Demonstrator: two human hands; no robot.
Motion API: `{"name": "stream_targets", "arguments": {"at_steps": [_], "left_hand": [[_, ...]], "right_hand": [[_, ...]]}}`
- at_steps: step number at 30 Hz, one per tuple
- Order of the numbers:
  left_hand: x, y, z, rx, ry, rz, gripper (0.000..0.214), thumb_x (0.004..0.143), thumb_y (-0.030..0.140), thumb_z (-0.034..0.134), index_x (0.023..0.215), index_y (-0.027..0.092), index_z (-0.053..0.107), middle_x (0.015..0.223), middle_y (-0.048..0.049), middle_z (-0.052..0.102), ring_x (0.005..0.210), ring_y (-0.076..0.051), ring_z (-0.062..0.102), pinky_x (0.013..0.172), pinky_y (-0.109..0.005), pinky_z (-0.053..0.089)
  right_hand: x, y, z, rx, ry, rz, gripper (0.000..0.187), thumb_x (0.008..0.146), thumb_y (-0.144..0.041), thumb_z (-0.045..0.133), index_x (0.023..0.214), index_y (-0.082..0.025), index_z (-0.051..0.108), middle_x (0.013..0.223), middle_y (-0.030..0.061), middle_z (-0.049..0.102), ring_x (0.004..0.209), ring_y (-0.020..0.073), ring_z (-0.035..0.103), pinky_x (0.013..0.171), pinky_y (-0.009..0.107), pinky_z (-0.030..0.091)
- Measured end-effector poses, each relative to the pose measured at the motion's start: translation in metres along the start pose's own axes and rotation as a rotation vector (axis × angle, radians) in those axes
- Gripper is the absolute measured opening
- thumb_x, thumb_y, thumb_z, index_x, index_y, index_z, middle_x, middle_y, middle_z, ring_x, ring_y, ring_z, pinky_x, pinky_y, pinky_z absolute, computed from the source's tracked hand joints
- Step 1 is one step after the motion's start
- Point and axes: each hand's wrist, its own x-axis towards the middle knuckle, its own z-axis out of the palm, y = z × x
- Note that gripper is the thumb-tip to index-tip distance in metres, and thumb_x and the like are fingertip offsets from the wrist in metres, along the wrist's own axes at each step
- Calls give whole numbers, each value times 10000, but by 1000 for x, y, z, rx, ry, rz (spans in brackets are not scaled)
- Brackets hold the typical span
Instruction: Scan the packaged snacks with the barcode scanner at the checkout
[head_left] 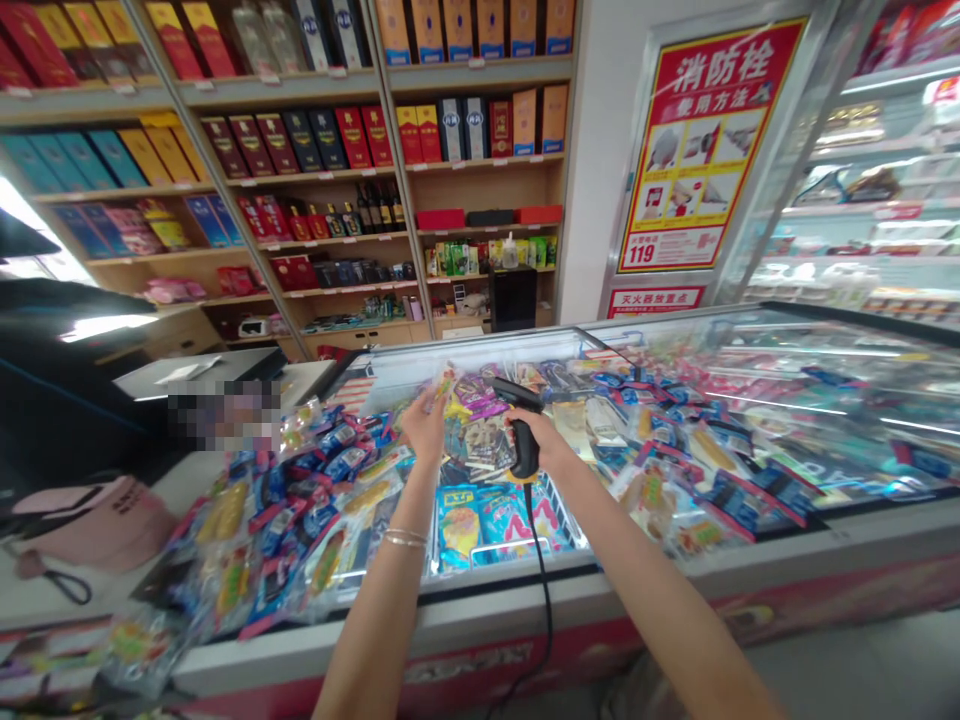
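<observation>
**Wrapped packet and corded scanner held apart above a crowded freezer**

Clock directions take the scanner's grip as the dial's centre. The person's left hand (425, 420), at 9 o'clock, has its fingers drawn in on a clear-wrapped packet (444, 383). The right hand (534, 437) is curled round the grip of a black scanner (523, 455); whether a finger presses its trigger cannot be told.

Slippery, loose film is the likeliest trouble: a crease or a glint from the lights could spoil a reading, and a light pinch could let the packet drop among the goods in the freezer (480, 630). The cord (546, 590), running off at 6 o'clock over the front edge, could catch on the basket (570, 515) if the scanner were pulled up sharply. At 8 to 9 o'clock, a loose heap of packs (334, 465) lies close by the left forearm; a careless sweep of the elbow might send some sliding.

The packet sticks up past the left fingertips, around 1 o'clock from that hand's own middle. From the right hand it lies towards 10 o'clock, near the scanner's head but with a gap between them. Its printed code, if any, is too small to make out.
</observation>
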Motion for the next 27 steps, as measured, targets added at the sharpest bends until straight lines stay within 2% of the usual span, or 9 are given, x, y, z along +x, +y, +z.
{"name": "stream_targets", "arguments": {"at_steps": [3, 7, 10, 13, 15, 17, 20, 25, 27], "left_hand": [[19, 17, -35, 120, 75, 86, 325, 737, 359, 685, 1013, 201, 748, 963, -59, 754, 957, -247, 683, 912, -351, 486], [49, 27, -101, 282, 217, 144, 329, 757, 348, 658, 1039, 195, 730, 970, -66, 746, 948, -248, 673, 910, -356, 474], [69, 24, -147, 374, 320, 111, 349, 774, 342, 621, 1072, 180, 702, 990, -81, 730, 939, -243, 659, 893, -348, 474], [81, 14, -177, 532, 375, 16, 496, 781, 342, 593, 1234, 140, 603, 1033, -136, 703, 982, -282, 636, 912, -410, 460], [82, 5, -187, 670, 371, 1, 552, 799, 332, 563, 1305, 114, 538, 1099, -177, 675, 1091, -326, 586, 958, -482, 423], [80, -5, -191, 793, 397, 50, 495, 831, 336, 520, 1271, 115, 566, 1235, -197, 615, 1235, -358, 478, 1029, -555, 339], [73, -21, -191, 876, 447, 135, 427, 887, 384, 436, 1183, 147, 634, 1402, -165, 501, 1344, -364, 346, 1091, -586, 231], [72, -39, -191, 889, 242, 23, 546, 906, 470, 365, 1196, 82, 619, 1213, -221, 615, 1140, -355, 538, 975, -512, 394], [72, -42, -192, 885, 228, 27, 578, 902, 490, 351, 1209, 73, 609, 1219, -221, 613, 1115, -357, 551, 959, -496, 412]], "right_hand": [[-1, -3, 6, 17, -12, -16, 90, 687, -113, 660, 628, -144, 599, 510, 0, 597, 407, 84, 506, 389, 184, 415], [-4, 1, 27, 26, -41, -6, 71, 700, -135, 665, 663, -148, 606, 525, -6, 604, 411, 83, 503, 387, 185, 419], [-5, 13, 51, 37, -85, 54, 87, 716, -149, 656, 652, -149, 597, 519, -8, 595, 409, 83, 501, 395, 187, 416], [-2, 32, 76, 60, -128, 113, 104, 728, -147, 638, 635, -143, 593, 519, -7, 588, 416, 77, 504, 410, 182, 410], [3, 47, 90, 77, -171, 140, 107, 727, -154, 641, 632, -147, 591, 514, -11, 578, 421, 77, 503, 420, 183, 408], [10, 63, 99, 99, -197, 157, 104, 722, -163, 649, 637, -150, 592, 509, -18, 569, 425, 78, 501, 423, 182, 403], [21, 85, 104, 148, -226, 197, 110, 712, -177, 668, 639, -154, 590, 521, -21, 573, 437, 77, 502, 430, 179, 402], [30, 105, 100, 166, -318, 255, 111, 697, -179, 688, 646, -145, 595, 546, -10, 597, 457, 75, 496, 456, 182, 415], [29, 105, 99, 154, -328, 249, 119, 693, -182, 696, 642, -139, 598, 537, -7, 595, 460, 75, 494, 459, 178, 411]]}}
